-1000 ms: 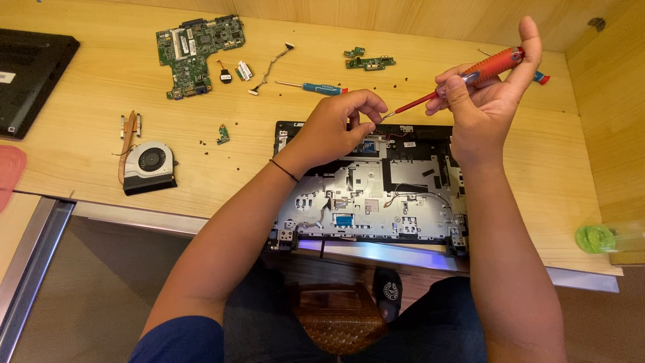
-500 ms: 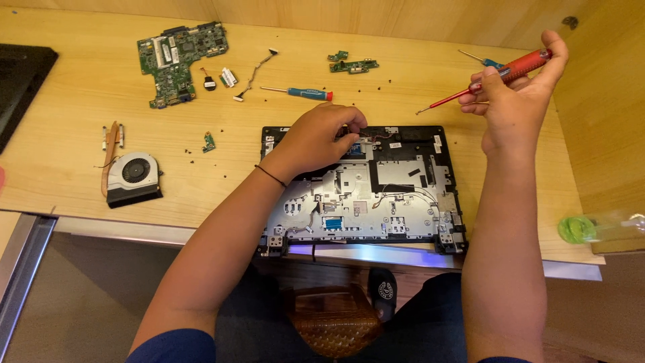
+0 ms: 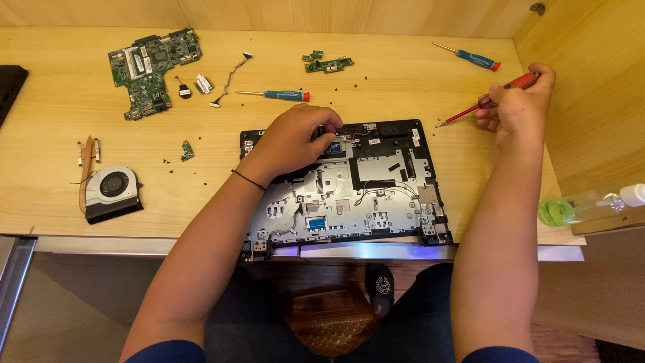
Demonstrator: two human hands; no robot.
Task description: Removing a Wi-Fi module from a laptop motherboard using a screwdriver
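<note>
Red screwdriver [image 3: 485,102] gripped in right hand [image 3: 514,107], lifted off near the desk's [image 3: 60,195] right edge. Left hand [image 3: 295,138] pinches a small part at the laptop base's [image 3: 376,195] rear edge. Likely mid-strip-down; next needs a careful lift.

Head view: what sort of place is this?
Probably an electronics repair bench. A laptop chassis lies opened on the wooden desk, with a motherboard and cooling fan taken out; the right hand holds a red screwdriver.
</note>
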